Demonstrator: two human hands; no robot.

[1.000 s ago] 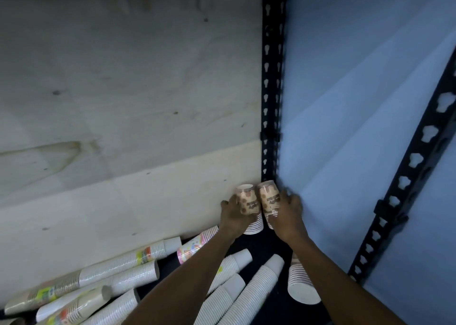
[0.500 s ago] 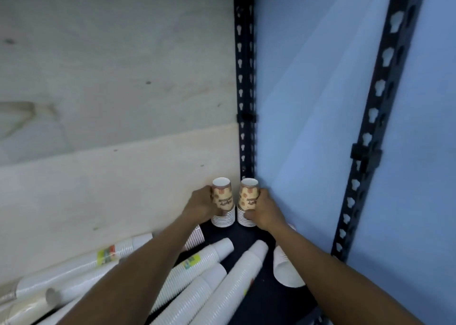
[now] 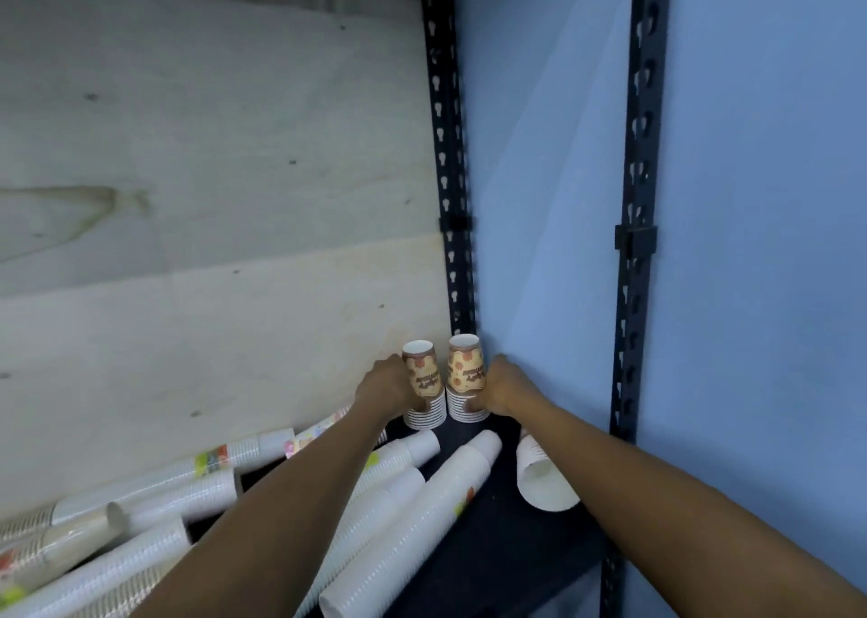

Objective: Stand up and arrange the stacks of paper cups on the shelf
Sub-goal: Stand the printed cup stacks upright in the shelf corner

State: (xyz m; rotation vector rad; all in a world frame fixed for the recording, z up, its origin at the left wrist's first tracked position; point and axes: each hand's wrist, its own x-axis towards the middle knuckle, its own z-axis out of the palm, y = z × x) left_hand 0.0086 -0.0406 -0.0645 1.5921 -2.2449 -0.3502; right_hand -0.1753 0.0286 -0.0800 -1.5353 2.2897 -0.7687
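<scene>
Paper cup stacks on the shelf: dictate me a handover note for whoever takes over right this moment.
Left hand grips the left printed stack; right hand grips the right printed stack.
Both stand upright, side by side, in the back right corner of the shelf.
Done: these two.
Left: the long white stacks and a short white stack lie on their sides in front; stand them up and line them up.

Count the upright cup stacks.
2: the left stack, held by the left hand, and the right stack, held by the right hand, side by side in the back corner.
</scene>
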